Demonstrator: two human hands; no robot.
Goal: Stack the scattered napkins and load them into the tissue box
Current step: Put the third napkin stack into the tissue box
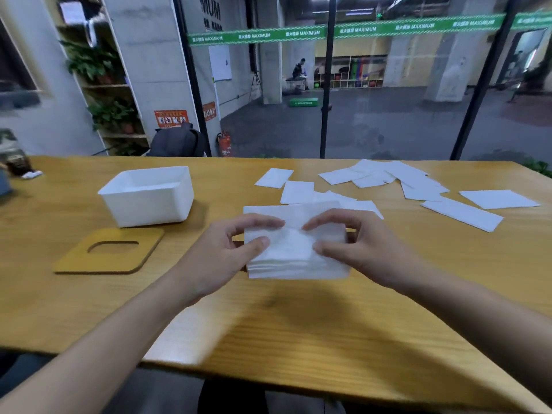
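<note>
Napkin stack (295, 252) sits around the middle of the table (328, 324). The left hand (227, 249) pinches its left edge and the right hand (355, 249) its right edge, thumbs and curled fingers on top, so each grip is closed on the stack. The white tissue box (149, 195) is open, off to the far left. Its wooden lid (74, 258) with the oval slot lies flat just nearer. Loose napkins (418, 186) are scattered far right.

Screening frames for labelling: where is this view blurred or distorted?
Head view: napkin stack, left hand and right hand fairly sharp; forearms and the near table edge motion-blurred; wide-angle lens bows the window posts; soft shadow below the hands.
</note>
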